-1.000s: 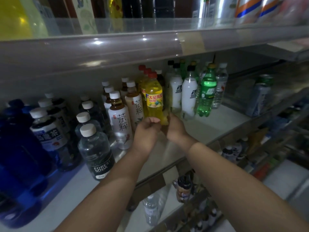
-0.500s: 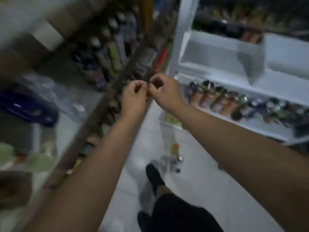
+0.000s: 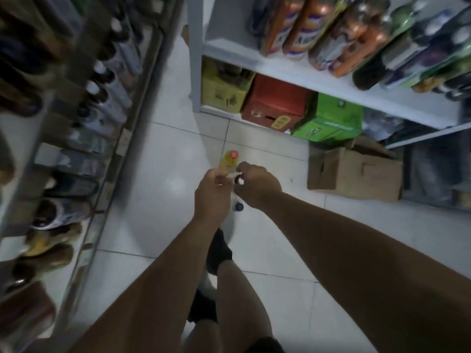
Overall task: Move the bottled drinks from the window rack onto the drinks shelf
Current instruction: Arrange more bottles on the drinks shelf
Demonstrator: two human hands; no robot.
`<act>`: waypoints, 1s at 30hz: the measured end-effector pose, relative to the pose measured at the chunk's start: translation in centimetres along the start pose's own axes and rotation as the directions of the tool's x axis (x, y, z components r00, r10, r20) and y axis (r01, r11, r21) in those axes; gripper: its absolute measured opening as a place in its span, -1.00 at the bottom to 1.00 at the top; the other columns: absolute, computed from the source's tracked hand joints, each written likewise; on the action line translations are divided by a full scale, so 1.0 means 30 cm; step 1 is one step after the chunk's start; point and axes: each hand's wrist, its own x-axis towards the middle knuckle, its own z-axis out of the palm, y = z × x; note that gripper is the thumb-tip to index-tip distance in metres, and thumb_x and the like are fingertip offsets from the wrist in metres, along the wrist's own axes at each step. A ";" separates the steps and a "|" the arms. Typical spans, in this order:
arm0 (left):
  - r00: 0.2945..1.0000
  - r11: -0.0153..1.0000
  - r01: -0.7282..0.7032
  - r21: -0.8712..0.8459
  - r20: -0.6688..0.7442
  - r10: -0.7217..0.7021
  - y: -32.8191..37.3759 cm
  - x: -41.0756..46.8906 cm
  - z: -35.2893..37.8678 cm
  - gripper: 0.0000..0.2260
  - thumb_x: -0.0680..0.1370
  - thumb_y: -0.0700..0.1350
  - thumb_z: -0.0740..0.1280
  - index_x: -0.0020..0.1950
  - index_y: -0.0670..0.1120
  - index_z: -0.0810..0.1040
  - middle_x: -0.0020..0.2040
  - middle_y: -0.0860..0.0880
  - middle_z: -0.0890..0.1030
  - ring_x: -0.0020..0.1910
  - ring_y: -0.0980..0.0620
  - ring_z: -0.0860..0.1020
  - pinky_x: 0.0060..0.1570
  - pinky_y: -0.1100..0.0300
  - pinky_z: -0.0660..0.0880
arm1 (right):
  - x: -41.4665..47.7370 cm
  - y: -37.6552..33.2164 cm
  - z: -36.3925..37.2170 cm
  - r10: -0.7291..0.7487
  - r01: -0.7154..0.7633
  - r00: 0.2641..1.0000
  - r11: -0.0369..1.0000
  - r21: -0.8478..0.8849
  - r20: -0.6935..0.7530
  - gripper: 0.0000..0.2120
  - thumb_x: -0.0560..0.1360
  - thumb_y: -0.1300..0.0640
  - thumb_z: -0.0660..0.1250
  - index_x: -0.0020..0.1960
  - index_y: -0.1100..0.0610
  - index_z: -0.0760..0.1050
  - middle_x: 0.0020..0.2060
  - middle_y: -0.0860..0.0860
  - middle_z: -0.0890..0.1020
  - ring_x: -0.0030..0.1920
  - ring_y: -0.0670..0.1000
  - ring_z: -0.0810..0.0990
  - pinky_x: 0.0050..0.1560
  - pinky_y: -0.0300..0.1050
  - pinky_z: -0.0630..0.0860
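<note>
Aisle viewed from above, the person looking straight down. The left hand point(image 3: 212, 192) and right hand point(image 3: 256, 186) meet at mid-frame with their fingers curled. Each pinches one end of a thin pale strip point(image 3: 227, 176) stretched between them; what the strip belongs to cannot be told.

Directly beneath the hands, over the glossy white tiled floor point(image 3: 165, 174), are the drinks. A yellow bottle point(image 3: 229, 163) with a round red cap is partly covered by the knuckles. A dark-capped bottle point(image 3: 239, 206) shows below the right wrist. Whether they stand on the tiles or hang from the hands cannot be told; they sit on neither shelf.

On the left is a shelf unit point(image 3: 121, 149) with a metal front rail, its rows of cylindrical bottles blurred. On the right, a white painted shelf point(image 3: 293, 69) carries large bottles point(image 3: 328, 34) with shiny orange labels. Under it are a yellow-green carton point(image 3: 224, 91), a red carton point(image 3: 275, 103) and a green carton point(image 3: 328, 118). A brown corrugated cardboard box point(image 3: 354, 174) sits on the floor just beside the green one. A dark shoe point(image 3: 219, 250) shows between the forearms.
</note>
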 end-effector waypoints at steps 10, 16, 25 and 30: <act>0.998 0.998 0.016 -0.053 -0.065 -0.019 -0.499 0.585 0.213 -0.83 0.59 -0.18 0.28 -0.06 0.10 0.52 -0.04 -0.03 0.64 0.00 -0.08 0.61 0.01 0.10 0.55 | 0.770 0.195 0.457 0.014 -0.026 0.999 0.970 -0.242 -0.051 -0.51 0.54 0.10 0.36 0.42 0.02 0.30 0.34 0.19 0.31 0.10 0.28 0.58 -0.09 0.05 0.45; 0.992 0.998 0.041 -0.047 -0.114 -0.046 -0.557 0.687 0.194 -0.86 0.56 -0.13 0.29 -0.04 0.13 0.54 -0.16 0.13 0.61 -0.20 0.18 0.55 -0.27 0.47 0.42 | 0.826 0.222 0.508 -0.116 0.096 0.990 0.971 -0.217 -0.079 -0.77 0.56 0.16 0.33 0.16 0.19 0.41 0.14 0.24 0.39 -0.14 0.30 0.58 -0.25 0.01 0.36; 0.999 0.992 -0.034 0.119 0.043 0.029 -0.072 0.444 -0.099 -0.30 0.27 -0.06 0.55 0.37 0.05 0.38 0.24 0.06 0.44 0.15 0.05 0.50 -0.02 0.26 0.46 | 0.434 -0.156 -0.079 -0.510 0.513 0.859 0.854 -0.085 0.056 -0.70 0.54 0.07 0.38 0.20 0.19 0.56 0.01 0.20 0.53 -0.04 0.23 0.57 -0.05 -0.05 0.43; 0.974 0.959 -0.227 0.168 0.028 0.225 0.466 0.125 -0.437 -0.52 0.19 -0.07 0.46 0.07 0.14 0.44 -0.03 0.06 0.61 -0.04 0.00 0.62 -0.12 0.04 0.59 | 0.049 -0.555 -0.622 -0.733 0.719 0.680 0.668 -0.192 -0.001 -0.68 0.52 -0.01 0.41 0.09 0.25 0.59 -0.07 0.22 0.61 -0.05 0.22 0.59 -0.01 0.10 0.50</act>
